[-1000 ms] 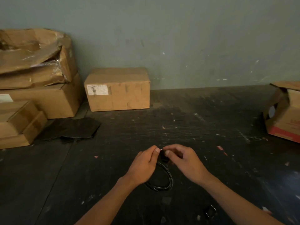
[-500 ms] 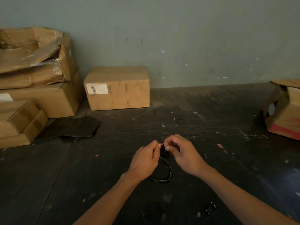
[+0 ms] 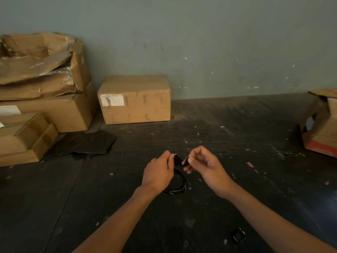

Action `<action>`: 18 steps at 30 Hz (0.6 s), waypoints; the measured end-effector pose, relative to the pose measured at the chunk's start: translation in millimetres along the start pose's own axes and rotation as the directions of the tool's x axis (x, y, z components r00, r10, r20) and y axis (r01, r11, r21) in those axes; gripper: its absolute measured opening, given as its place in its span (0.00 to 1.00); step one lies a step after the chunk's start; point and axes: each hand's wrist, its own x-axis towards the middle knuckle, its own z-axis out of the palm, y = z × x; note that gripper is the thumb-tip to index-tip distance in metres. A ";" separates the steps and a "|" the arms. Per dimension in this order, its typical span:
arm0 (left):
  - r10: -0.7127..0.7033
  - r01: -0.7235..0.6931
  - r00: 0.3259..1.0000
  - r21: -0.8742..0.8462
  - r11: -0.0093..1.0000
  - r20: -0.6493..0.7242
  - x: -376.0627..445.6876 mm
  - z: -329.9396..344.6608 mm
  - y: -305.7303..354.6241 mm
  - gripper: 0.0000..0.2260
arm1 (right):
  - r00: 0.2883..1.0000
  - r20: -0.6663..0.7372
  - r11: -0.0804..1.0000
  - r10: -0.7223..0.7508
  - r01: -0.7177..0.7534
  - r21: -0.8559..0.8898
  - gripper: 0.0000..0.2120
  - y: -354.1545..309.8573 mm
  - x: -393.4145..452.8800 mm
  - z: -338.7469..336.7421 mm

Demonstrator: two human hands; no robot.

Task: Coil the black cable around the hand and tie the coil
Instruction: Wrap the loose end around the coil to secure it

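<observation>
Dark, scuffed tabletop [image 3: 237,125] against a dull grey-green wall [image 3: 200,42], pretty dim lighting overall. Right in the middle the black cable [image 3: 179,187] is already in a small coil, hanging in the air just over the table between the two hands. The left hand [image 3: 158,173] has its fingers closed around the top of the coil, thumb and forefinger pinching a black bit with a small pale edge at the top. The right hand [image 3: 206,164] is just beside it, thumb and forefinger pinched on a short black end or strap [image 3: 185,161] that sticks out from the coil; the other fingers are curled loosely. Can't really tell if that piece is a tie or the cable's own end, it's too dark.

Further out: a closed cardboard box [image 3: 135,99] sits at the back by the wall, a stack of battered boxes [image 3: 40,84] fills the left side, and a flat black sheet [image 3: 85,143] lies in front of them. An open box with a red stripe [image 3: 322,128] is at the right edge. A small black clip-like thing [image 3: 238,235] lies near the right forearm.
</observation>
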 end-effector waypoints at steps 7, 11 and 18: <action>0.159 -0.156 0.987 0.160 0.975 -0.010 -1.1 2.7 4.7 0.09 | 0.934 -0.071 0.936 0.351 -0.349 0.030 0.05 -6.2 9.1 2.6; 0.228 -0.224 0.974 0.179 0.958 -0.001 -2.4 3.0 2.2 0.08 | 0.855 0.042 0.846 0.516 -0.517 0.129 0.09 -9.7 9.6 -2.9; 0.287 -0.279 0.958 0.226 0.933 -0.003 -1.8 0.6 2.4 0.15 | 0.809 0.109 0.772 0.578 -0.585 0.248 0.09 -9.3 10.3 -10.3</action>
